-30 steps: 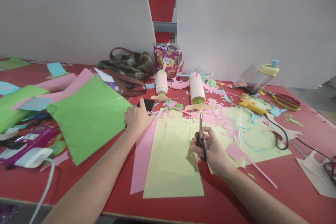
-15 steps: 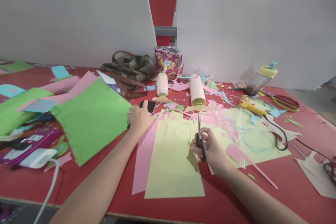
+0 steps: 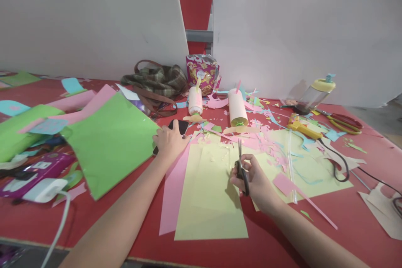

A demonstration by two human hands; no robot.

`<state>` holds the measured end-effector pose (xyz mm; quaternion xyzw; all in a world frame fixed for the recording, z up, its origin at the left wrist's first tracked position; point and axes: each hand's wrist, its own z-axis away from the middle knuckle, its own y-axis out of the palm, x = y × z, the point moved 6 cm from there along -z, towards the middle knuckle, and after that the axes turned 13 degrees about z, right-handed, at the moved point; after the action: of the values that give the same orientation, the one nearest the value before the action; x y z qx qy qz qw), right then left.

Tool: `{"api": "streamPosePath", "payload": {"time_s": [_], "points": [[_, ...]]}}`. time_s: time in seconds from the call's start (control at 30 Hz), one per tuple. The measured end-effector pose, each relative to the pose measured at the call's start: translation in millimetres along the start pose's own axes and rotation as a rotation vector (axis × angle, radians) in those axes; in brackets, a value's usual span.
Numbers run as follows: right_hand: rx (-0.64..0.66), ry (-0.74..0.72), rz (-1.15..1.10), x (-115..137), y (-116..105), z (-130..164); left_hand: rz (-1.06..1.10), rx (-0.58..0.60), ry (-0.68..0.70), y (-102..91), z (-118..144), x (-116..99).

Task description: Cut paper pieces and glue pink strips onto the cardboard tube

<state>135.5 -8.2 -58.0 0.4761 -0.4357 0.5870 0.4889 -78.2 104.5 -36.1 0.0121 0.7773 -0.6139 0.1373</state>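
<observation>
The right hand grips black scissors, blades closed and pointing away over the yellow sheet mid-tabletop. The left hand lies flat on a phone, pinning it by the green sheet.

Two pairs of scissors, two paper-wrapped cylinders, one phone, one glue gun, one bottle

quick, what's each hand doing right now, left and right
Left hand: open, palm down on the black phone, beside the green sheet.
Right hand: closed on the scissors, blades shut, pointing away over the yellow paper.
</observation>
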Motion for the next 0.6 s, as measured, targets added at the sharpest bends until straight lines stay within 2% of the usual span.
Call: {"api": "streamPosePath", "payload": {"time_s": [0.27,0.4,0.6], "points": [[0.026,0.016,0.006,0.4,1.0,2.6,0.076,-0.073,0.149,-17.7,-5.6,8.5],[0.022,0.012,0.026,1.8,1.1,2.8,0.129,0.059,0.195,-16.4,-14.0,20.9],[0.019,0.009,0.035,-1.0,0.8,0.8,0.106,0.157,0.218,-22.4,-16.2,28.9]]}}
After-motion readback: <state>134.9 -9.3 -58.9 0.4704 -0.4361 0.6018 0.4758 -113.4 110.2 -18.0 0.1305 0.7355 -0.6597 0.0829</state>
